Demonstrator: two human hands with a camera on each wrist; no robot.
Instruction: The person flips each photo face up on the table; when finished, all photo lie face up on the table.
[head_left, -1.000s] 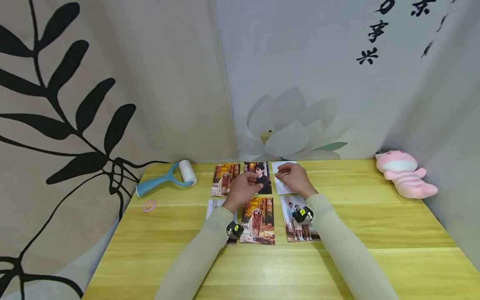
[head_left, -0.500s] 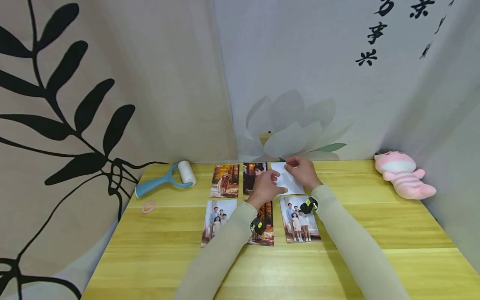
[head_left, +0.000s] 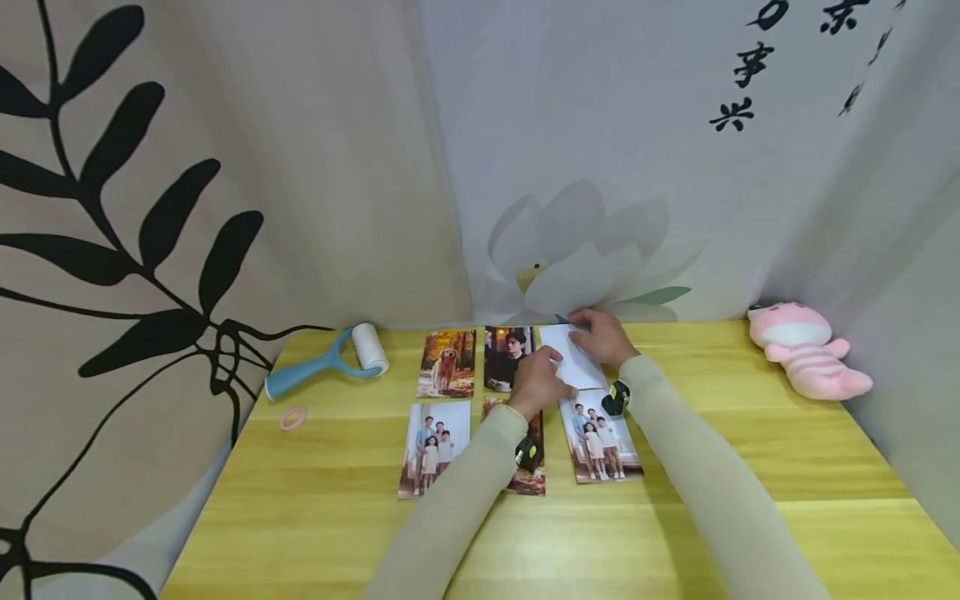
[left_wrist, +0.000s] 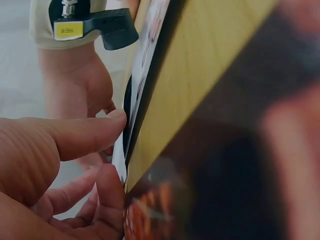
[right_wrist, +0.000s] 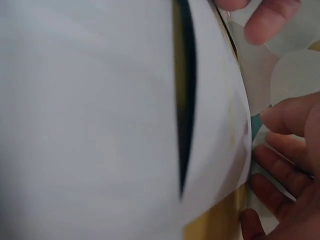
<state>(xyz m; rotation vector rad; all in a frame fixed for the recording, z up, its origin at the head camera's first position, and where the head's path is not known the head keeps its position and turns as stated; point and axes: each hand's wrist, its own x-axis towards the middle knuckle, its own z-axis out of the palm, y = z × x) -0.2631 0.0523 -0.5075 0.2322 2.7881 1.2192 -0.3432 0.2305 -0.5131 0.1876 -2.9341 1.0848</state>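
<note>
A white card [head_left: 573,358], perhaps a photo lying face down, is at the right end of the back row in the head view. My left hand [head_left: 538,382] touches its left edge, thumb [left_wrist: 107,127] and a fingertip spread apart along it. Around its upper right corner is my right hand [head_left: 606,337]; in the right wrist view those fingers [right_wrist: 280,165] reach the bowed white edge. A portrait photo [head_left: 504,362] lies just left of the card. Just below the card is a family photo [head_left: 600,442]. The left forearm partly hides a dog photo [head_left: 534,479].
Another dog photo [head_left: 444,367] and another family photo [head_left: 427,442] form the left column. A blue-handled lint roller [head_left: 322,367] and a pink ring [head_left: 293,418] lie farther left on the wooden table [head_left: 262,517]. A pink plush toy [head_left: 806,350] sits at the right back corner.
My left hand has moved right, from over the portrait photo to the white card's left edge. My right hand has shifted slightly right and up, off the card's middle to its upper right.
</note>
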